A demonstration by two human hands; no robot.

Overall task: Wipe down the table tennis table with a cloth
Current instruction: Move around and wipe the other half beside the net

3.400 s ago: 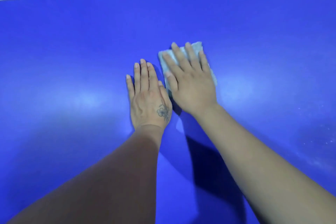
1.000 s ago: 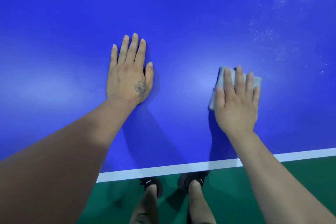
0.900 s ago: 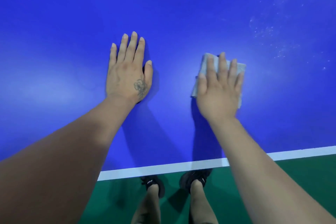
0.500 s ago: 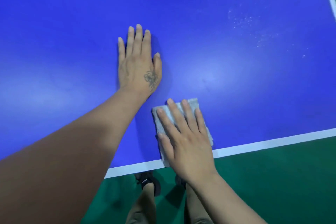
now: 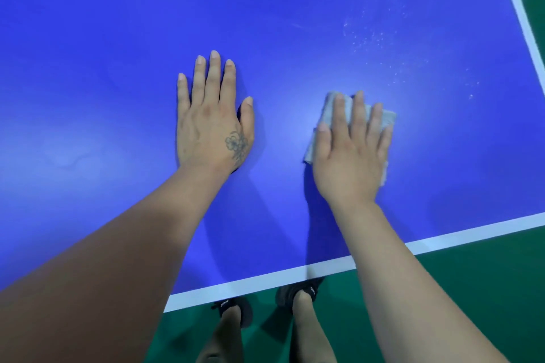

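Pressing a pale cloth [image 5: 329, 115] flat on the blue counter [image 5: 118, 38] near its white-edged corner — the right hand [image 5: 351, 153], fingers straight; the left hand [image 5: 211, 124] rests flat beside it, holding nothing.

Right hand [image 5: 351, 156] with cloth [image 5: 327, 115]: shifted from table's [image 5: 118, 38] near white edge line, rightward and farther in, away from left hand [image 5: 211, 124].

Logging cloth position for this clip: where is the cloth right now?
In the head view, the cloth lies flat under the right hand, right of the left hand, near the table's front white edge line.
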